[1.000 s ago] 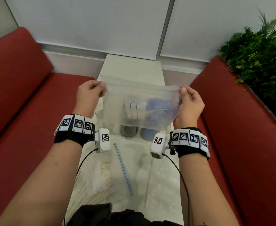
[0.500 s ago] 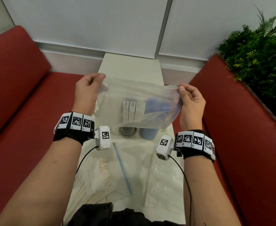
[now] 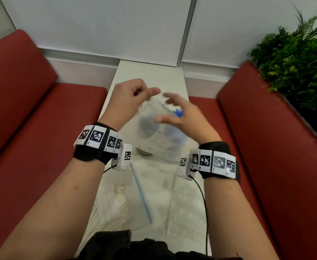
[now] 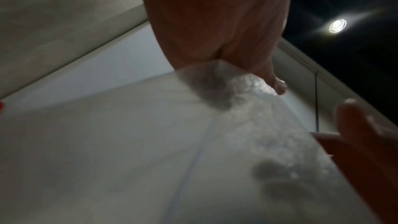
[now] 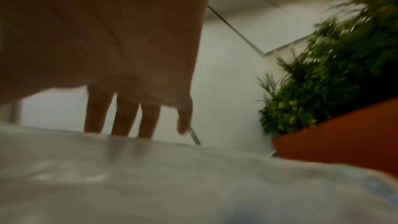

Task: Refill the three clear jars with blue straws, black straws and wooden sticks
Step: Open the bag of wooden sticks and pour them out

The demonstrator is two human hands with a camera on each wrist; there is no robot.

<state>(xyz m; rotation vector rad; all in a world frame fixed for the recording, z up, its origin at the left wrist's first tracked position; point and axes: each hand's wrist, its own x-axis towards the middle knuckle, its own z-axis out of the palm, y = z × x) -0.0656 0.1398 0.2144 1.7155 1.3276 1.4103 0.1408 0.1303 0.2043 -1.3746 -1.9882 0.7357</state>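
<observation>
My left hand pinches one corner of an empty clear zip bag, which hangs tilted over the jars. In the left wrist view, the thumb and a finger clamp that bag's corner. My right hand is blurred just right of the left, with straight, spread fingers reaching behind the bag's top edge. The blue straws stand in a jar behind the bag. A jar with dark contents shows through the bag. Wooden sticks lie in a second bag near me.
The narrow white table runs between two red bench seats. The stick bag's blue zip strip crosses the near table. Another crumpled clear bag lies at the near right. Green plants stand behind the right seat.
My right hand has let go of the bag's right corner and swung left toward the left hand. The bag, earlier stretched between both hands, now hangs from the left hand alone.
</observation>
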